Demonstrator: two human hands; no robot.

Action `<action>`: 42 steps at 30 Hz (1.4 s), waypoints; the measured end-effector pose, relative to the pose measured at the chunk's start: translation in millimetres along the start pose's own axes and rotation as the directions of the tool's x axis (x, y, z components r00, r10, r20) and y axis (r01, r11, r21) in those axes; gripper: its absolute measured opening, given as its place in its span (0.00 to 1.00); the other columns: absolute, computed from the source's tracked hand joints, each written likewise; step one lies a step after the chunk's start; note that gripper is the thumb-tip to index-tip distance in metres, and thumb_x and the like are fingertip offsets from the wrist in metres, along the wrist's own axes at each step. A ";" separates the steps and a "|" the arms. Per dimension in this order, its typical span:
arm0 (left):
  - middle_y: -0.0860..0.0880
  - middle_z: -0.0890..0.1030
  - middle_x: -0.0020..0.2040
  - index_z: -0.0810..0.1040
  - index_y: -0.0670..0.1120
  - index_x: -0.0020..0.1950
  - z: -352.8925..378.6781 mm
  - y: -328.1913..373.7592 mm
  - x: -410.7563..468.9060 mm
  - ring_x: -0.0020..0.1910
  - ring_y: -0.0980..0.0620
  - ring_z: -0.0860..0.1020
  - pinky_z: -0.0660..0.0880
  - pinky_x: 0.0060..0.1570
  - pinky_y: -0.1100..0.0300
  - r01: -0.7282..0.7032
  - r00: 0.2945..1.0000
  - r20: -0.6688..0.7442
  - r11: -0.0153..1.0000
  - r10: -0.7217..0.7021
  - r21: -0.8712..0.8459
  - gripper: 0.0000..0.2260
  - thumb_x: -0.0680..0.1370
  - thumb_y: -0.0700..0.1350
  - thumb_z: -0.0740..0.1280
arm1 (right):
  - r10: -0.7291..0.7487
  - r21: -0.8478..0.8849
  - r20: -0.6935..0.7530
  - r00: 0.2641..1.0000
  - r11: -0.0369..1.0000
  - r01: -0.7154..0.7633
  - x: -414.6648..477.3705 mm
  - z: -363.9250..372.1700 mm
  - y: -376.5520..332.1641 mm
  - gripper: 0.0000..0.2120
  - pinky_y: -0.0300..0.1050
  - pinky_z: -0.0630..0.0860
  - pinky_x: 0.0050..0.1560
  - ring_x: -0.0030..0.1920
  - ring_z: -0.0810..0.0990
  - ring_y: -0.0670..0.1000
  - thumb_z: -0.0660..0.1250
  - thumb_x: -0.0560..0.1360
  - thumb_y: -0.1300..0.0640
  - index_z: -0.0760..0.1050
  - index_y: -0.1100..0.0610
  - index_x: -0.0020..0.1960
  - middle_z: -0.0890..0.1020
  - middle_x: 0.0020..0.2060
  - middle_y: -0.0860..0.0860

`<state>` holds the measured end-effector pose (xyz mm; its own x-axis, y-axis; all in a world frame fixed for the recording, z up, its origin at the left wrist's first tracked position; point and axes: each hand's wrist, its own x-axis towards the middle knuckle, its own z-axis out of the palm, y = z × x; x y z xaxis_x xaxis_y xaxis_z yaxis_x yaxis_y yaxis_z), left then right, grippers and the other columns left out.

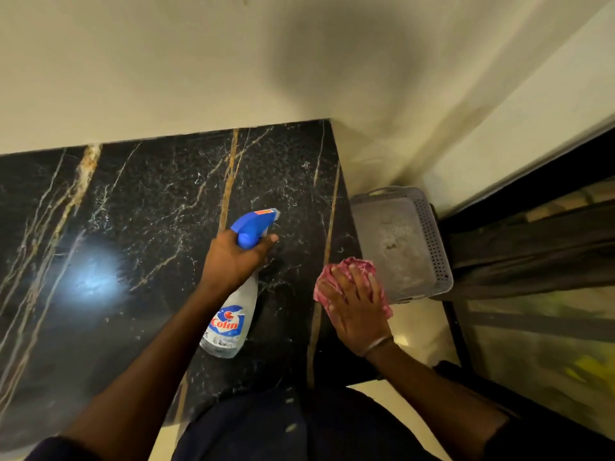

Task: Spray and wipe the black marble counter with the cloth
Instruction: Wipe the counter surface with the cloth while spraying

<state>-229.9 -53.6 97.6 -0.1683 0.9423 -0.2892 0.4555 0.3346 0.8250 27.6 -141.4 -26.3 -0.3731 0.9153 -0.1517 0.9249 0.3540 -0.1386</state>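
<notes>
The left hand point(233, 257) wraps its grip round the clear, blue-headed plastic spray bottle point(233, 314), nozzle aimed across the black gold-veined marble surface point(133, 211) to mist it. Right of the bottle, the right hand point(357, 304), fingers straight, presses the crumpled pink cloth point(324, 286) at the surface's edge, seemingly ready to wipe.

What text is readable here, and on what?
"Colin": red lettering on the label of the clear plastic spray bottle with a blue trigger head, which the left hand grips.
Small print below that logo: too small to read.
Orange sticker on the trigger head: blurred, unreadable.
No other text shows.
</notes>
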 end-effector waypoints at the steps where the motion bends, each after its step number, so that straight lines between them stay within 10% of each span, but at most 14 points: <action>1: 0.49 0.82 0.34 0.79 0.47 0.47 0.3 -1.8 -1.5 0.31 0.57 0.80 0.74 0.35 0.63 -0.001 1.000 -0.015 1.000 0.001 0.002 0.11 0.73 0.53 0.73 | -0.004 -0.005 0.001 1.000 1.000 0.004 -16.6 3.2 -3.4 0.27 0.68 0.52 0.74 0.79 0.50 0.61 0.54 0.81 0.46 0.56 0.47 0.80 0.56 0.79 0.53; 13: 0.48 0.82 0.35 0.77 0.46 0.55 -8.0 -6.8 -3.1 0.32 0.53 0.82 0.77 0.37 0.62 0.026 0.999 0.044 0.998 -0.023 -0.057 0.14 0.74 0.52 0.72 | -0.076 -0.037 0.095 0.993 0.996 0.080 -63.0 7.9 -7.9 0.29 0.69 0.55 0.73 0.79 0.49 0.61 0.56 0.81 0.45 0.52 0.45 0.80 0.51 0.80 0.52; 29: 0.44 0.82 0.32 0.78 0.47 0.48 -8.4 -9.9 67.4 0.28 0.50 0.81 0.80 0.37 0.53 0.220 0.975 0.029 0.964 -0.218 -0.150 0.13 0.73 0.53 0.73 | 0.036 -0.052 0.039 0.999 0.998 -0.034 270.9 -33.0 21.2 0.29 0.68 0.50 0.74 0.79 0.48 0.60 0.50 0.81 0.47 0.48 0.48 0.80 0.54 0.80 0.53; 42: 0.45 0.81 0.29 0.77 0.47 0.48 -19.8 15.3 122.8 0.26 0.49 0.80 0.80 0.34 0.53 0.092 0.994 -0.046 0.990 -0.097 -0.106 0.12 0.73 0.54 0.73 | 0.096 0.007 -0.039 0.995 0.995 -0.096 370.1 -49.8 34.0 0.28 0.65 0.46 0.76 0.79 0.52 0.59 0.51 0.80 0.48 0.53 0.44 0.79 0.56 0.79 0.51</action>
<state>-260.9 67.2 84.3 -0.2520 0.9040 -0.3453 0.3430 0.4171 0.8417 -75.4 219.0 -38.4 -0.2796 0.9518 -0.1258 0.9558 0.2636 -0.1302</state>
